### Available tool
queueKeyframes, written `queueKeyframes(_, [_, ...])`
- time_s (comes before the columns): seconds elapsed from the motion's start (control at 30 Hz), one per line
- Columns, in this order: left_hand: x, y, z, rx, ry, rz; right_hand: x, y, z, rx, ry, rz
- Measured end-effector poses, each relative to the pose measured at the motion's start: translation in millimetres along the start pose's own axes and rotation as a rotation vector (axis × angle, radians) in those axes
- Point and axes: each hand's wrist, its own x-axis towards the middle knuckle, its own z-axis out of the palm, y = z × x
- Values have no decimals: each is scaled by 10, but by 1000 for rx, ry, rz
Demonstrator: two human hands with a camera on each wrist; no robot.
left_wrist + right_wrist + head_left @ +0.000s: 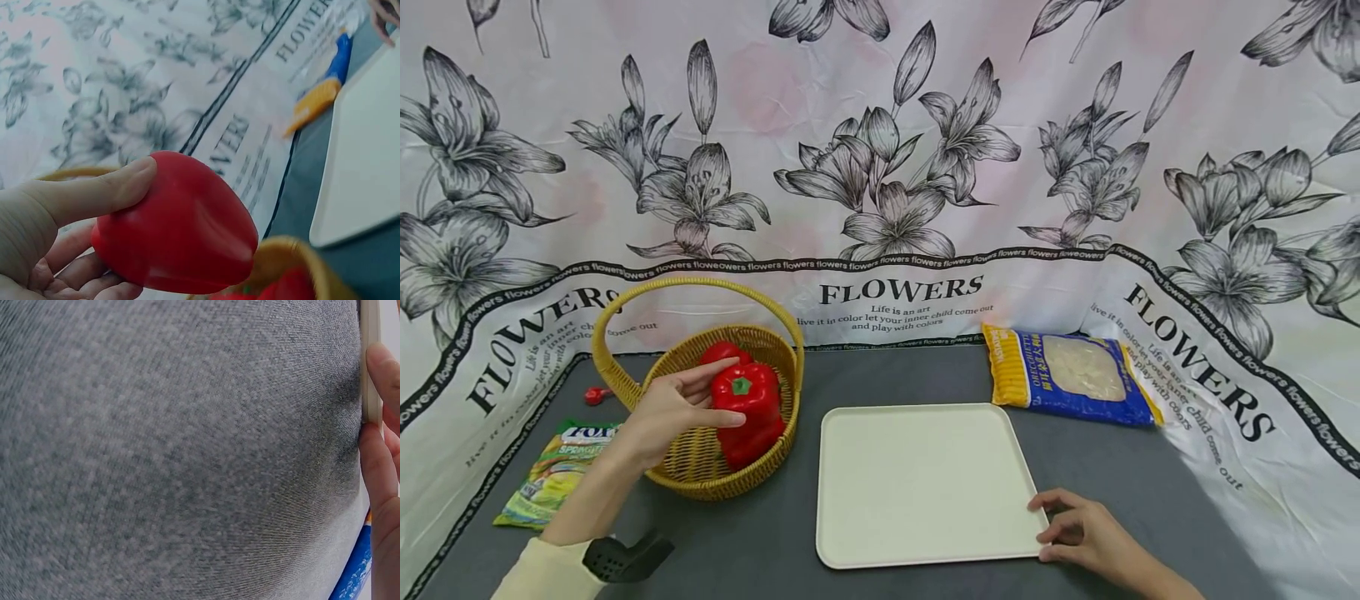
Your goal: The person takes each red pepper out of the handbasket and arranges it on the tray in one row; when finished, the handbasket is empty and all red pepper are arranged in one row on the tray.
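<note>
Over the yellow wicker basket (722,488), left of center, the left hand (662,412) holds a red pepper (748,404), thumb on its near side and fingers toward its far side, as I follow by remote feed. A green stem end faces the head view; I cannot read a clear long axis. More red produce (292,287) lies in the basket, and I cannot tell whether the two touch. Just right of the basket sits a cream tray (925,483), its longer sides appearing to run left to right. The relation I judge decisive: the basket's right rim stands between pepper and tray. Well apart, the right hand (1082,533) grips the tray's right edge by the near corner, fingers and thumb narrow on the rim. Beyond the tray's far right corner lies a pasta bag (1033,375).
</note>
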Motion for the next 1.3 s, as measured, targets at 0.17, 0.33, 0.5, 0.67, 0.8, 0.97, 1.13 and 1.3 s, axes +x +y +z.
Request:
queueKeyframes(0.17, [85, 60, 216, -4, -33, 3, 8, 15, 11, -8, 14, -33])
queueKeyframes(0.33, [205, 90, 463, -19, -64, 10, 0, 2, -1, 6, -2, -2])
queueKeyframes(0.5, [327, 60, 747, -62, -88, 30, -7, -10, -19, 2, -21, 43])
queueKeyframes(0.67, [428, -4, 1034, -89, -99, 29, 1, -19, -18, 4, -28, 48])
queueKeyframes(0.8, [517, -115, 1272, -113, -141, 39, 7, -39, -21, 5, -31, 74])
queueKeyframes(0.97, [660, -279, 1593, -139, -161, 39, -2, -30, -19, 5, -29, 76])
queueKeyframes(1.13, [857, -403, 1787, -108, -146, 28, -10, -1, -3, 0, -22, 67])
queueKeyframes(1.3, [1050, -449, 1879, -115, -152, 16, -9, -3, -3, -2, -13, 47])
